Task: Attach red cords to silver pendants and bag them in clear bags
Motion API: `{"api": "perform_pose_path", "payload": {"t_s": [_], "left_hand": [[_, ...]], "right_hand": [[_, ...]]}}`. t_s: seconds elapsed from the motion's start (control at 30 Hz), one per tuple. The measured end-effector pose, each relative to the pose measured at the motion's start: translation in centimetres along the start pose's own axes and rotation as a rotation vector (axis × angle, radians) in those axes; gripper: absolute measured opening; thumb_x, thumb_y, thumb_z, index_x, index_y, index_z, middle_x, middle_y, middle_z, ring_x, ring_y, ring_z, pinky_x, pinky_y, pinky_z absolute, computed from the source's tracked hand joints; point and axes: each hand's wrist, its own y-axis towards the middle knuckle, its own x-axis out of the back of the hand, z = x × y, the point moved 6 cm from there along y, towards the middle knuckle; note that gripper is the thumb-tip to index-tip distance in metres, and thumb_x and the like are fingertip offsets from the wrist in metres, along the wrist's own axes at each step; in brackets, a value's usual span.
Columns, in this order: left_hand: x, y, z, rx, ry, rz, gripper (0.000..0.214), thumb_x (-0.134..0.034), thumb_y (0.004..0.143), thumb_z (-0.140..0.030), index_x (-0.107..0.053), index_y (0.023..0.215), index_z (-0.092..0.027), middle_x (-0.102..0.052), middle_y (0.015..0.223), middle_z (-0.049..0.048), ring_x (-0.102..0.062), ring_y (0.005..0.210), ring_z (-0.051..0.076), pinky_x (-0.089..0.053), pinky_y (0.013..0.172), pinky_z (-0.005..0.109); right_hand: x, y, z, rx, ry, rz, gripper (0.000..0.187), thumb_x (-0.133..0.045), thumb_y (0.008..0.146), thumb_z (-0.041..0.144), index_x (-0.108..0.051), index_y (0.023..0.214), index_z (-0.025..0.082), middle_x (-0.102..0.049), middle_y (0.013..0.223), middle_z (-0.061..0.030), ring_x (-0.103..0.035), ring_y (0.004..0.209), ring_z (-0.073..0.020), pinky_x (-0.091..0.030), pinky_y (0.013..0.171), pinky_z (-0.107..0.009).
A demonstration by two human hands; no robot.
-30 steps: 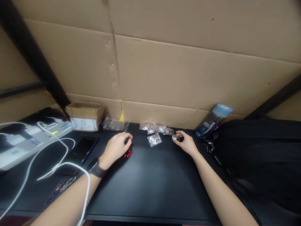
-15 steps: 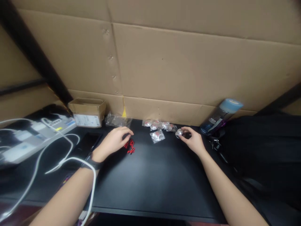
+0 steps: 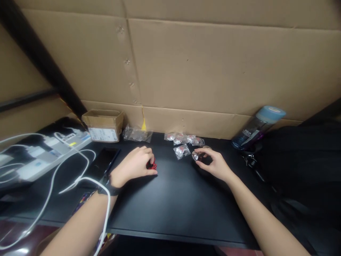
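Hidden, cropped, illegible

Centre: red cord (image 3: 154,165) partly behind left hand (image 3: 137,163); whether gripped, can't tell. Right of centre: shiny round thing (image 3: 195,156), part-covered by right hand (image 3: 217,166). Contents of packets (image 3: 182,152) too small to identify. Right edge crops black bag (image 3: 306,167); bottom edge, both forearms (image 3: 80,222). Small print on bottle (image 3: 252,132): unreadable.

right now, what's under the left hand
Under the left hand, some red cord shows between thumb and fingers, with the black tabletop beside it. Anything farther beneath the palm is covered and can't be seen.
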Motion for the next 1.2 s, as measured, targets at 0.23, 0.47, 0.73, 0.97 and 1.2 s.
{"api": "perform_pose_path", "payload": {"t_s": [0.23, 0.47, 0.73, 0.97, 1.2], "left_hand": [[-1.1, -0.1, -0.3, 0.020, 0.075, -0.003, 0.018, -0.081, 0.081, -0.031, -0.068, 0.072, -0.022, -0.068, 0.082, 0.0038, -0.061, 0.086, 0.025, -0.040, 0.076, 0.037], [0.1, 0.1, -0.8, -0.030, -0.040, -0.058, 0.017, -0.076, 0.090, -0.035, -0.070, 0.081, -0.022, -0.070, 0.085, 0.0020, -0.063, 0.087, 0.022, -0.039, 0.080, 0.035], [0.3, 0.6, -3.8, -0.109, -0.383, -0.293, 0.013, -0.072, 0.095, -0.031, -0.067, 0.088, -0.022, -0.079, 0.098, -0.0009, -0.071, 0.087, 0.016, -0.044, 0.086, 0.032], [-2.0, 0.8, -5.5, 0.032, -0.590, -0.272, 0.010, -0.081, 0.087, -0.033, -0.075, 0.085, -0.025, -0.081, 0.096, -0.0021, -0.069, 0.090, 0.019, -0.046, 0.083, 0.032], [-1.8, 0.8, -6.3, -0.008, -0.553, -0.358, 0.007, -0.077, 0.093, -0.034, -0.080, 0.098, -0.035, -0.083, 0.101, -0.0061, -0.075, 0.105, 0.020, -0.033, 0.093, 0.038]], "right_hand": [[-0.1, -0.1, 0.3, -0.014, 0.049, 0.008, 0.040, -0.077, 0.084, 0.029, -0.071, 0.123, 0.026, -0.078, 0.113, -0.0053, -0.072, 0.090, -0.0219, -0.058, 0.085, -0.038], [-0.9, -0.3, 1.6, -0.011, 0.145, 0.042, 0.038, -0.077, 0.085, 0.027, -0.071, 0.122, 0.026, -0.076, 0.122, -0.0071, -0.071, 0.102, -0.0241, -0.058, 0.086, -0.038], [-2.7, -0.5, 3.8, 0.000, 0.306, 0.114, 0.039, -0.079, 0.084, 0.024, -0.070, 0.122, 0.027, -0.075, 0.125, -0.0071, -0.070, 0.114, -0.0256, -0.057, 0.090, -0.038], [-3.3, -0.9, 4.6, -0.005, 0.394, 0.091, 0.044, -0.081, 0.084, 0.024, -0.069, 0.126, 0.027, -0.073, 0.128, -0.0083, -0.072, 0.111, -0.0251, -0.058, 0.089, -0.037], [-4.9, -1.4, 4.9, -0.120, 0.655, 0.159, 0.048, -0.084, 0.081, 0.022, -0.067, 0.126, 0.025, -0.071, 0.125, -0.0096, -0.072, 0.112, -0.0252, -0.059, 0.095, -0.040]]}}
